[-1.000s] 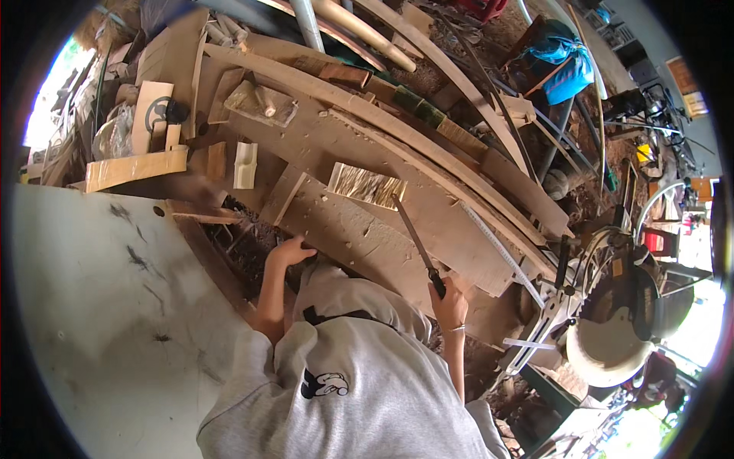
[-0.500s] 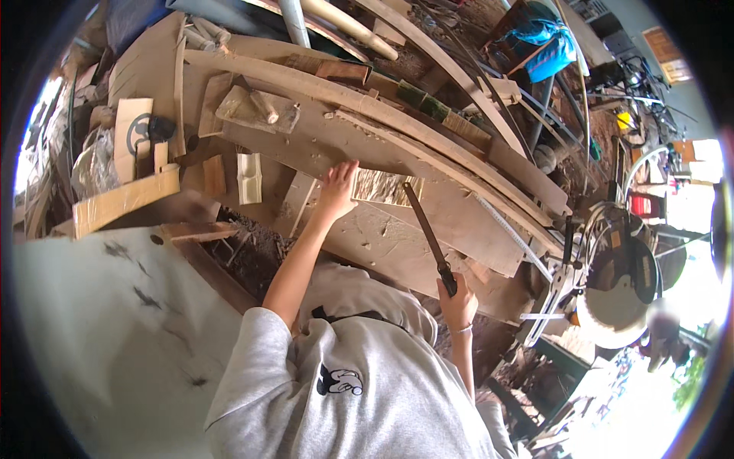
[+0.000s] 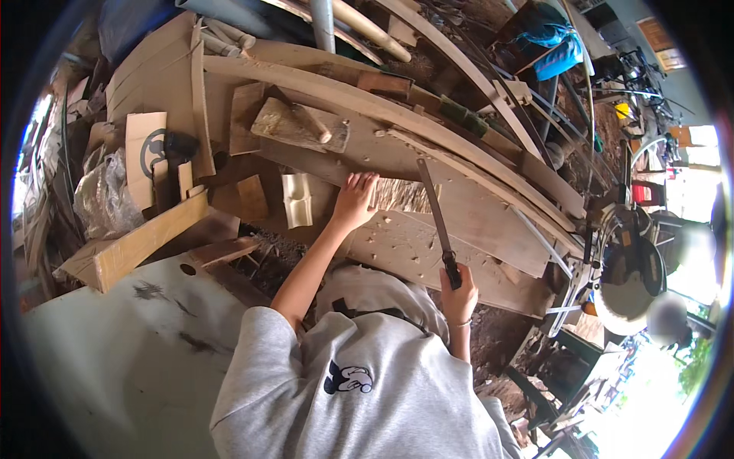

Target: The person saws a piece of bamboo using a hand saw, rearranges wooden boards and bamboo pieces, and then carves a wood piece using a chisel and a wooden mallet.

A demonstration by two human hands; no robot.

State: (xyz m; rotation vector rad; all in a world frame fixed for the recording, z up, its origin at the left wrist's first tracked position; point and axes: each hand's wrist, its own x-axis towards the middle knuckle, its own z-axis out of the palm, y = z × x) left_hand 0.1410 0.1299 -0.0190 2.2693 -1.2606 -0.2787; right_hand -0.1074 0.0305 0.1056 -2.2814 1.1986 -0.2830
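My left hand [image 3: 355, 203] is closed over the left end of a short piece of wood [image 3: 401, 196] with a rough, streaked upper face. The wood lies flat on a wide dusty board [image 3: 474, 249] in front of me. In my right hand [image 3: 459, 297] is the black handle of a long knife with a narrow dark blade [image 3: 436, 218]. Its blade slants up and left, crossing the wood near the right end, with the tip past the far edge. Whether the blade touches the wood, I cannot tell. Small chips lie on the board around it.
Left of my left hand stands a pale split bamboo piece [image 3: 297, 200]. Beyond it lies a worn wooden slab [image 3: 284, 126] with a stick on it. Long curved planks [image 3: 329, 93] run across the far side. A saw machine with a round blade [image 3: 623, 306] stands at right.
The view has shifted, so most things sit farther right in the picture. The knife's tip has moved away from me, past the wood's far edge. Both hands keep their hold.
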